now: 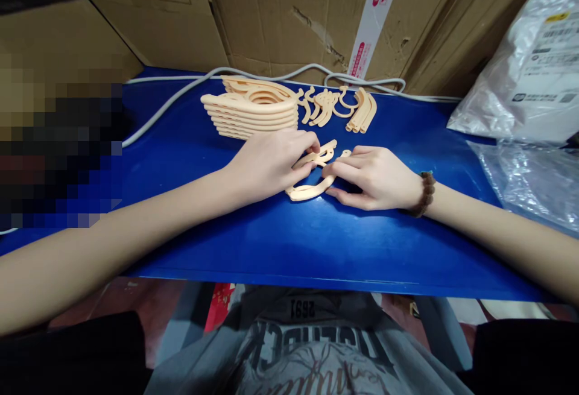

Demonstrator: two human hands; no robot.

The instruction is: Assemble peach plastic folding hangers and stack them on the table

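A curved piece [304, 192] of peach plastic is laid flat on the blue table [289, 244] and is gripped at its far end by the right hand [375, 178]. A matching hook [326, 152] is held against that end by the left hand [266, 163].

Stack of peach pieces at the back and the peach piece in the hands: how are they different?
The stack is many pieces piled flat; the curved piece is a single one. The stack lies untouched at the back of the blue table; the curved piece is pinched between the left hand and right hand. The stack looks wider than the curved piece. Both are peach-coloured and curved.
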